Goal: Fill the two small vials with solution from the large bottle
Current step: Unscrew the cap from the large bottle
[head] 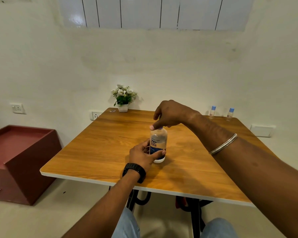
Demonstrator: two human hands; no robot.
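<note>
Left hand (141,156) gripping bottle (158,145), right hand (170,114) seemingly at cap

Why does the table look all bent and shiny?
Head view: the wide lens bends the table edges and wall lines; light from above gives glare on the wood by the bottle; soft shadows fall under both arms; the far vials look small and fuzzy.

Single head-worn view, facing forward and down, close over table (96,152)
</note>
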